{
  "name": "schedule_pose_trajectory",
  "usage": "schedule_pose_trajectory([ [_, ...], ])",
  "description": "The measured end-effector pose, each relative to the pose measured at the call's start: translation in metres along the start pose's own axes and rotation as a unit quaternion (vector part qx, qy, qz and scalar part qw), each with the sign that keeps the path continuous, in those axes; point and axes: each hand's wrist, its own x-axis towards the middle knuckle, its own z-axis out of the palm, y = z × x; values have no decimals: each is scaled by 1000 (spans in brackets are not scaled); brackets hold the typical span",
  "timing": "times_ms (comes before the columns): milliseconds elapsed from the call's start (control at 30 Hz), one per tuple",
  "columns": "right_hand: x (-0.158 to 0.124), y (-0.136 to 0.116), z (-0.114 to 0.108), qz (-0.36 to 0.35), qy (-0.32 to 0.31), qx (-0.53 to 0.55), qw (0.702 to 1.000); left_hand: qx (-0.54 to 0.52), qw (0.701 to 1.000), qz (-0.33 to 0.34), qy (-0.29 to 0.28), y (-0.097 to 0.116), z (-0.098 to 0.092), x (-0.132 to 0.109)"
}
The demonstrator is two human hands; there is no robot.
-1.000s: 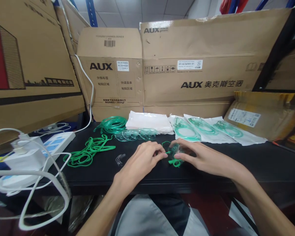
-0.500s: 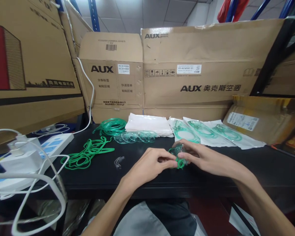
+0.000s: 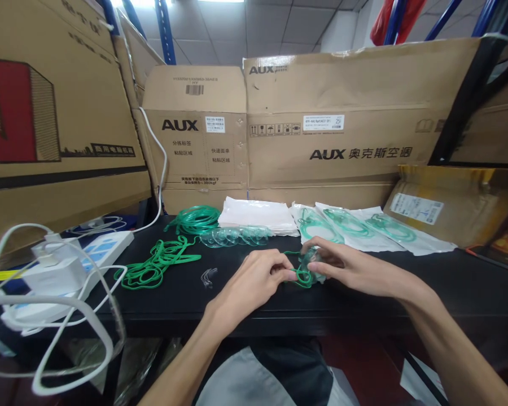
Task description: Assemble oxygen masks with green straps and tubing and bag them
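My left hand (image 3: 258, 279) pinches a green elastic strap (image 3: 303, 282) between thumb and fingers, just above the front part of the black table. My right hand (image 3: 342, 264) is closed around a clear greenish plastic face mask (image 3: 308, 259), partly hidden behind its fingers. The strap loops from the mask across to my left fingertips. Left of my hands lie a tangled heap of green straps (image 3: 163, 264) and a few thin metal strips (image 3: 208, 276). A row of nested clear masks (image 3: 237, 236) sits farther back, beside coiled green tubing (image 3: 197, 219).
White pouches (image 3: 258, 215) are stacked at the back. Several packed pouches with green tubing (image 3: 351, 223) lie to the right, near a taped cardboard box (image 3: 444, 197). A white power strip (image 3: 105, 248) and looping cables crowd the left. Large cartons (image 3: 355, 84) wall off the rear.
My left hand has drawn slightly left, away from the mask, stretching the green strap into a wider loop. My right hand stays at the mask. The view has shifted slightly.
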Motion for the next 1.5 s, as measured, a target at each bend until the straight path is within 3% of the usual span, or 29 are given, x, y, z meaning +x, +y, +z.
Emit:
schedule_pose_trajectory([
  [233,-20,9,-33,58,50,43,996,70,993,-1,98,8,-37,-4],
  [400,-30,4,-41,49,159,87,982,92,973,-55,204,9,-80,-17],
  [500,-36,3,-47,47,201,75,976,122,938,-130,297,5,-109,-29],
  [600,-35,3,-47,57,186,53,979,198,895,-195,348,-2,-131,-41],
  [700,-28,-1,-38,56,132,28,989,313,859,-251,318,-20,-144,-55],
  [867,-13,-5,-18,46,84,-28,995,423,827,-350,120,-58,-155,-66],
  [933,-8,-3,-12,53,96,-73,991,431,834,-320,131,-59,-153,-60],
  [1033,-1,-3,1,53,115,-111,986,346,879,-232,233,-39,-129,-41],
  [1100,5,-6,12,42,130,-110,984,271,922,-187,204,-17,-97,-26],
  [1167,9,-8,23,25,132,-98,986,83,985,-129,84,2,-59,-14],
  [1233,13,-9,32,7,120,-84,989,-11,995,-95,4,12,-23,-5],
  [1333,16,-9,38,-4,113,-65,991,-32,995,-78,46,10,7,2],
  [1500,25,-11,42,-36,120,48,991,-72,992,-40,98,-6,1,5],
])
